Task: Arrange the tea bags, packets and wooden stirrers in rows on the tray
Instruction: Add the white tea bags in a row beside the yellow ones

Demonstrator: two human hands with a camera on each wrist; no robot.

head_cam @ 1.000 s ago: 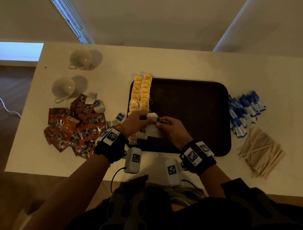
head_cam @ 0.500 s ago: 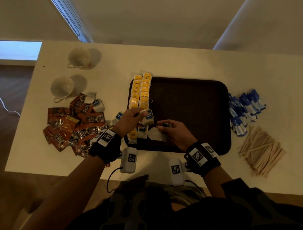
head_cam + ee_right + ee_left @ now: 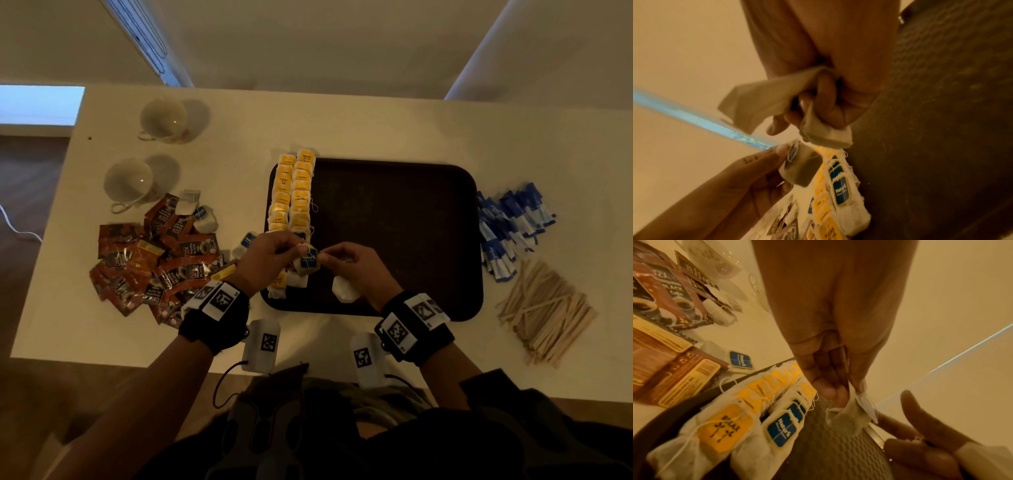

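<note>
A dark brown tray (image 3: 394, 212) lies mid-table. Two rows of tea bags run along its left edge, most with yellow tags (image 3: 291, 192) and the nearest ones in the right row with blue tags (image 3: 781, 428). My left hand (image 3: 298, 248) pinches a blue-tagged tea bag (image 3: 308, 262) by its top, just above the near end of the rows. My right hand (image 3: 329, 255) is close beside it and grips two or more white tea bags (image 3: 756, 104), one of which hangs below the palm (image 3: 344, 291).
Red-brown coffee packets (image 3: 154, 260) are heaped left of the tray, with loose blue-tagged tea bags (image 3: 205, 219) among them. Two cups (image 3: 128, 181) stand at the far left. Blue sachets (image 3: 510, 226) and wooden stirrers (image 3: 544, 308) lie right of the tray.
My left hand drew a blue-tagged tea bag away from the bunch in my right hand. Both hands have since come together again, a little farther up the tray.
</note>
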